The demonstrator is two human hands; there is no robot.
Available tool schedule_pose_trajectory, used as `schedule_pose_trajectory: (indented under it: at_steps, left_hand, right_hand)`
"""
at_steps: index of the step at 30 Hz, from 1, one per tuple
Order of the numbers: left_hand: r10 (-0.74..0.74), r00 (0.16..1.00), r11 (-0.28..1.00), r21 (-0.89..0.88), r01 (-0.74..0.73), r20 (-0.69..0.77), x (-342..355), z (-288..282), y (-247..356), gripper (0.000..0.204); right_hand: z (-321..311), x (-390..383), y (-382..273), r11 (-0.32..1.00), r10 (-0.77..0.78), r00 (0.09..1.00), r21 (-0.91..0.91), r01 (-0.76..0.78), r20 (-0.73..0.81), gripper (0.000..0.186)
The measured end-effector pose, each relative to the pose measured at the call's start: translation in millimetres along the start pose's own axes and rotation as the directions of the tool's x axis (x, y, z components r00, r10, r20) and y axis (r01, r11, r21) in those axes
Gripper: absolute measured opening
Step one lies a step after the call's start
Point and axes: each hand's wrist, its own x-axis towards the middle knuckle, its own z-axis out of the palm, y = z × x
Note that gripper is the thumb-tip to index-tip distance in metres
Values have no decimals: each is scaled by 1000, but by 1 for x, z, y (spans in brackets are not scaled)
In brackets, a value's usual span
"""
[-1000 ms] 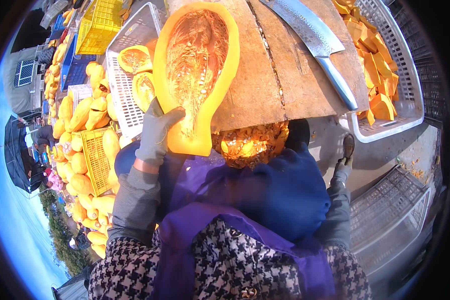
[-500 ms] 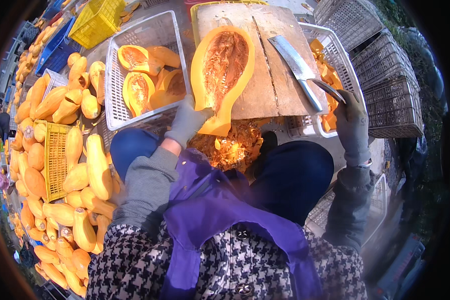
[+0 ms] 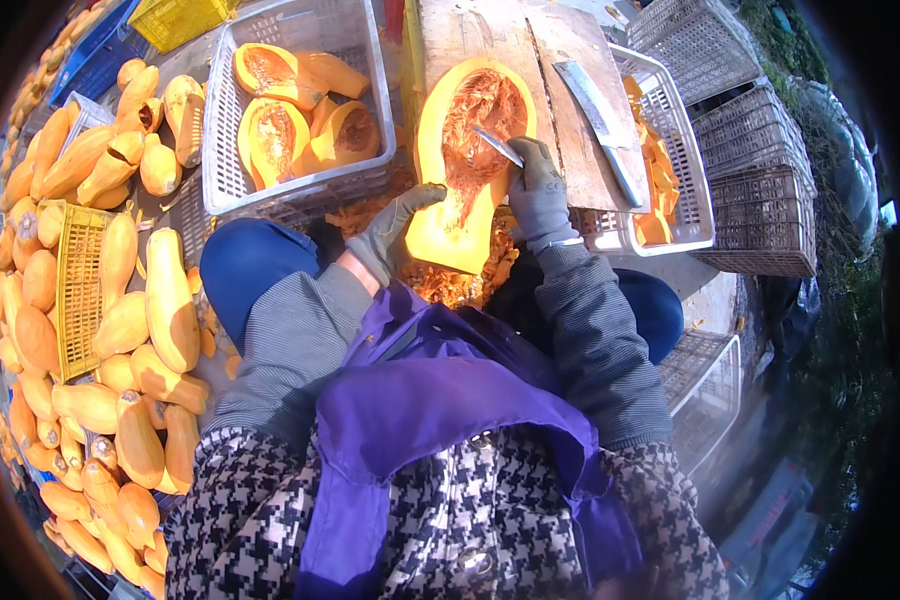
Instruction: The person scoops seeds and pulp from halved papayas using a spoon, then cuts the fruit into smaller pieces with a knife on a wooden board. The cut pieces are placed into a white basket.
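Note:
My gloved left hand (image 3: 392, 225) grips the lower left edge of a halved yellow squash (image 3: 442, 228), its stringy seed cavity facing up over the front of a wooden board (image 3: 576, 45). My gloved right hand (image 3: 538, 195) holds a small metal tool (image 3: 497, 145), possibly a spoon, reaching into that cavity. A large cleaver (image 3: 595, 115) lies on the board to the right of the squash. Orange scraps and seeds (image 3: 450, 287) are heaped below the board's front edge, between my knees.
White crates of squash halves (image 3: 275, 140) and cut pieces (image 3: 660, 190) flank the board. Many whole squash (image 3: 170, 300) pile at left around a yellow crate (image 3: 80, 250); blue (image 3: 85, 60) and yellow crates (image 3: 160, 20) stand behind. Grey crates (image 3: 755, 180) are stacked at right.
My right hand has risen from low at the right, then swung left with the metal tool into the squash's cavity. My left hand still holds the squash. The view has shifted.

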Motion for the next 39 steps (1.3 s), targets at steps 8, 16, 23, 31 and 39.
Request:
schedule_pose_trajectory:
  at_steps: [8,16,23,31,39]
  left_hand:
    - [120,944,916,-402,14,307,7,28,-36,64]
    - [100,985,918,-395,-36,142,-3,42,-38,58]
    - [25,999,939,-343,-9,41,4,39,-48,49]
    - [130,989,984,130,-120,-76,15,26,-60,58]
    - [1,987,1000,10,1,-160,-5,37,-43,56]
  right_hand:
    - [-18,3,-12,997,53,994,53,-59,96,16]
    - [-36,63,6,837,299,928,-528,-142,224,35]
    - [-11,93,-16,780,380,858,-618,-96,346,36]
    - [-12,95,-17,709,450,743,-704,39,495,32]
    - [-48,50,-39,845,300,697,-520,122,651,37]
